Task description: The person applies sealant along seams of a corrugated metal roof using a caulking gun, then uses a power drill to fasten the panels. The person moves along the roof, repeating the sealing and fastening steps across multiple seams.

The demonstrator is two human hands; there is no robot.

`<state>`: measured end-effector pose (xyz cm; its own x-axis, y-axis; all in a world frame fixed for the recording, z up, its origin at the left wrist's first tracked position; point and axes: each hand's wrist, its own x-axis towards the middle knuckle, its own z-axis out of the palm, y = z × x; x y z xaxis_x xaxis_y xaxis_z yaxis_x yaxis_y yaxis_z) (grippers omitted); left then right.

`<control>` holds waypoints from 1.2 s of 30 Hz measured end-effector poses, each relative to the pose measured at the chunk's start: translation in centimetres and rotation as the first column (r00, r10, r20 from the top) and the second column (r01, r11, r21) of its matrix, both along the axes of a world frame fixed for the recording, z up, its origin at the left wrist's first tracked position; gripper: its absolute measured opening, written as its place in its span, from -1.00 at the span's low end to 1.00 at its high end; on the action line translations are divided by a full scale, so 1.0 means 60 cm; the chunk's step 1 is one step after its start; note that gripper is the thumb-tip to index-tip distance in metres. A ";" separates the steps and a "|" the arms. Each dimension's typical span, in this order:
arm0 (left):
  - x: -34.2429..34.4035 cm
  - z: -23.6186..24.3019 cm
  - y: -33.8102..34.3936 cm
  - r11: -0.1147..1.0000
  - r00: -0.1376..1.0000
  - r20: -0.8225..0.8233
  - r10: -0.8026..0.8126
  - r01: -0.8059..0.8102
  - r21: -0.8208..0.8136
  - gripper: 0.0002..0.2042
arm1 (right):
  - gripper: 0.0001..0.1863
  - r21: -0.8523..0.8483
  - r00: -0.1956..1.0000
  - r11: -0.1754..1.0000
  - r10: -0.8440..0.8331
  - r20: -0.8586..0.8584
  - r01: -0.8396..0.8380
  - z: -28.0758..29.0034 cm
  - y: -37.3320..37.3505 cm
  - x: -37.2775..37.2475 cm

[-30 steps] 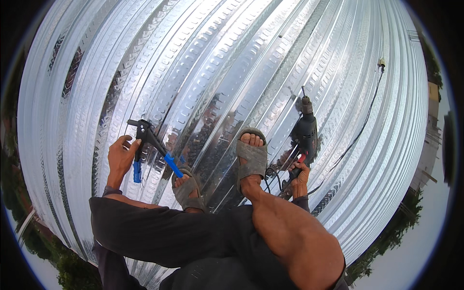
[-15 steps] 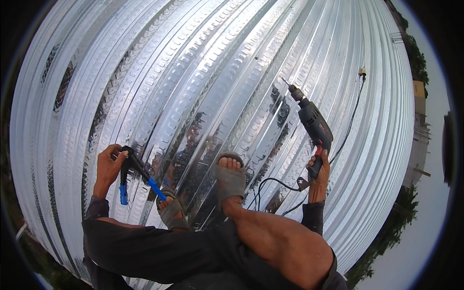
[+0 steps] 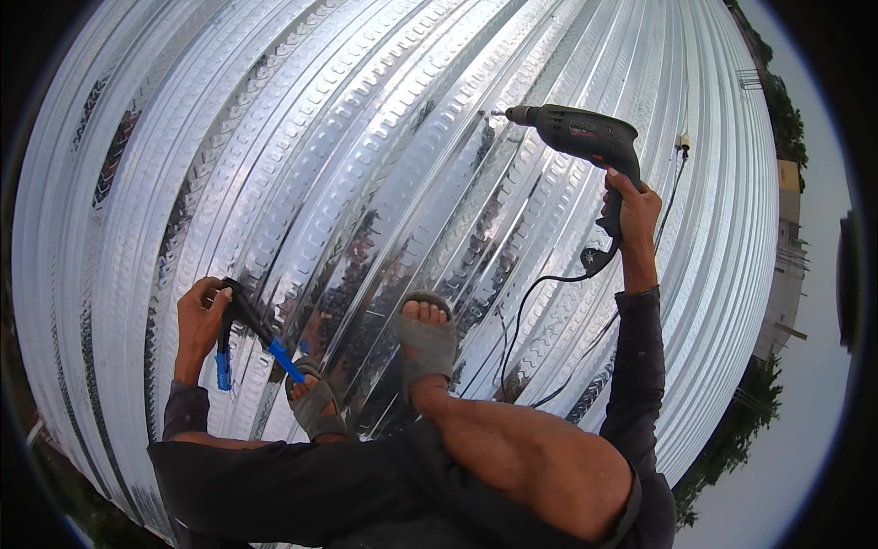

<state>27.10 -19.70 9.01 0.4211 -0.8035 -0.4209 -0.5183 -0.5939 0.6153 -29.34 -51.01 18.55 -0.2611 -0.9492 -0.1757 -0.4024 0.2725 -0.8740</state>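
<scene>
A black electric drill (image 3: 585, 133) is gripped by its handle in my right hand (image 3: 637, 215), with that arm stretched forward. Its thin bit (image 3: 494, 113) points left, low over a rib of the shiny metal sheeting (image 3: 366, 110); I cannot tell whether the tip touches. My left hand (image 3: 199, 320) is closed round the head end of a black hand riveter (image 3: 247, 316). The tool's two blue-gripped handles hang spread apart, one grip close to my left foot. No rivet can be made out in it.
My sandalled feet (image 3: 426, 340) stand on the ribbed sheets. The drill's black cord (image 3: 526, 306) loops down past my right knee. Farther right, a cable with a plug connection (image 3: 683, 144) lies along the ribs. Trees (image 3: 732, 435) and buildings lie beyond the right edge.
My right hand has carried the drill forward and turned it, so the bit now points left instead of ahead. My left hand and the riveter have barely moved.
</scene>
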 end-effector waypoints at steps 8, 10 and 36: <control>0.009 -0.019 0.002 0.998 0.999 -0.028 0.042 -0.044 -0.053 -0.76 | -0.68 0.047 0.999 0.999 0.010 -0.033 -0.008 -0.010 -0.016 0.013; 0.008 -0.027 -0.005 0.998 0.999 -0.034 0.038 -0.040 -0.046 -0.76 | -0.67 0.034 0.987 0.996 0.082 -0.138 -0.078 -0.009 -0.014 0.012; -0.021 -0.038 -0.067 0.967 0.965 -0.228 0.132 -0.177 -0.186 -0.74 | -0.74 0.252 0.946 0.913 0.298 0.127 -0.322 0.067 -0.066 0.099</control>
<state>25.83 -23.72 6.71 0.4656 -0.8132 -0.3493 -0.2745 -0.5079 0.8165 -23.38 -54.95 22.58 0.0654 -0.8952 -0.4408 -0.4324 0.3727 -0.8211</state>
